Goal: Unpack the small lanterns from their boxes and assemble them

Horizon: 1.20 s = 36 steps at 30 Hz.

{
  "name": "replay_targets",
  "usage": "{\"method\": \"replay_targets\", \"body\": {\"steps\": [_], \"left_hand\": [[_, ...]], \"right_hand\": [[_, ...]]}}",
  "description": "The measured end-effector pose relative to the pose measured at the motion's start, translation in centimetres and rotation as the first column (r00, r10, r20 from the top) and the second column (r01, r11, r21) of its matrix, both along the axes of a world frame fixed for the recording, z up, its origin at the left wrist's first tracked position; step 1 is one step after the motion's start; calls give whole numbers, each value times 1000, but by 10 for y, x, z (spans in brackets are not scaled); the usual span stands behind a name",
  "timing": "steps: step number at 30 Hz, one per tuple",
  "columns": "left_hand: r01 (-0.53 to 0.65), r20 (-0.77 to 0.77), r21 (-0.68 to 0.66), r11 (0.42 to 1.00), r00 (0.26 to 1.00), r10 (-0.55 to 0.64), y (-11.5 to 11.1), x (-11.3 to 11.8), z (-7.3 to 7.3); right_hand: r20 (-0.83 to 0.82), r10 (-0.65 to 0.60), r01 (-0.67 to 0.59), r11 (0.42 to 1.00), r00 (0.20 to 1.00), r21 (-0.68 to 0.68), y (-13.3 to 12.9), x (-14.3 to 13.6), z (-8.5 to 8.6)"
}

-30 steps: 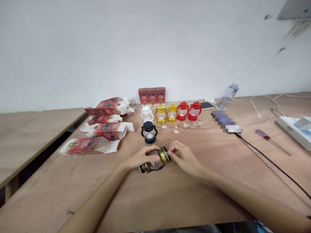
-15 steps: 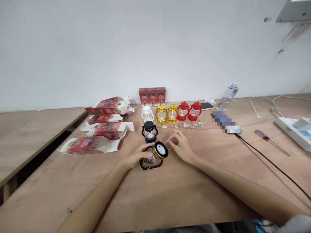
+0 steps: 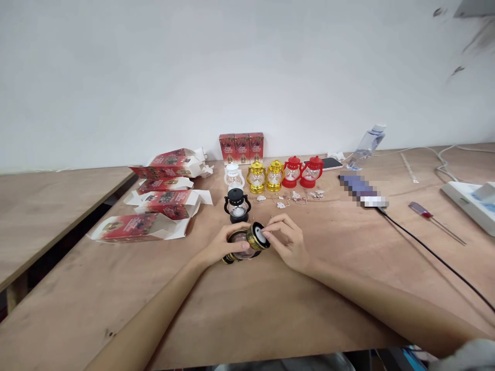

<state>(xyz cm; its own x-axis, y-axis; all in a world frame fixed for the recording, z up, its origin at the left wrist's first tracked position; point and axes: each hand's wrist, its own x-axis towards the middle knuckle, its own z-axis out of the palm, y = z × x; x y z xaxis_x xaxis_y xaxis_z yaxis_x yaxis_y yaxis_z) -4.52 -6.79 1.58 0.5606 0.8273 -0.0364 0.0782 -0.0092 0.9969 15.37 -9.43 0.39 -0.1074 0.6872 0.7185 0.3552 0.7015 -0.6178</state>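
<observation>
My left hand [image 3: 224, 246] is wrapped round a black-and-gold toy lantern [image 3: 253, 238], which lies tilted with its round base turned to the right. A white disc sits inside the dark rim of the base. At that base, the thumb and fingers of my right hand [image 3: 288, 243] are bent together in a pinch; anything between the tips is too small to make out. Just behind the held lantern stands a black lantern [image 3: 237, 206]. Farther back are a white lantern [image 3: 234, 178], two gold lanterns [image 3: 256, 178] and two red lanterns [image 3: 292, 172].
Opened red boxes [image 3: 135, 226] lie on the left. Three red boxes [image 3: 242, 148] stand against the wall. Small wire pieces with white tags [image 3: 297, 196] lie before the lanterns. On the right are a bottle [image 3: 365, 148], a cabled phone [image 3: 358, 188], a screwdriver [image 3: 421, 209] and a power strip [image 3: 469, 201].
My right hand has moved from the tabletop beside the lantern to its base, fingertips now against it. The held lantern has turned slightly, its base facing more to the right.
</observation>
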Motion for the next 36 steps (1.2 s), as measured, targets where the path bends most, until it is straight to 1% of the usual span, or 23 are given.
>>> {"method": "replay_targets", "body": {"steps": [2,4,9,14,19,22,25,30,36], "left_hand": [[-28,-91,117,993,995,39,1,2,1],[-52,-131,168,984,989,75,1,2,2],[-59,-194,200,978,976,99,4,-1,2],[-54,-214,204,977,972,99,5,-4,4],[-82,-225,218,973,965,131,5,-1,5],[-104,-243,238,966,956,163,4,1,5],[-100,-270,266,959,947,174,3,2,5],[-67,-310,316,946,936,170,1,2,6],[-15,-360,361,932,920,154,-3,3,11]], "right_hand": [[-10,27,-27,1000,1000,-10,0,-1,0],[-27,57,-58,998,998,-27,1,-1,0],[-64,122,-128,987,990,-97,2,0,0],[-100,160,-174,972,982,-157,4,1,-2],[-96,145,-164,961,985,-223,6,0,-1],[-75,132,-145,969,988,-199,5,0,0],[-60,123,-131,977,991,-165,5,-1,0],[-61,124,-130,985,990,-113,4,0,-2],[-45,134,-134,991,990,10,5,1,-3]]}}
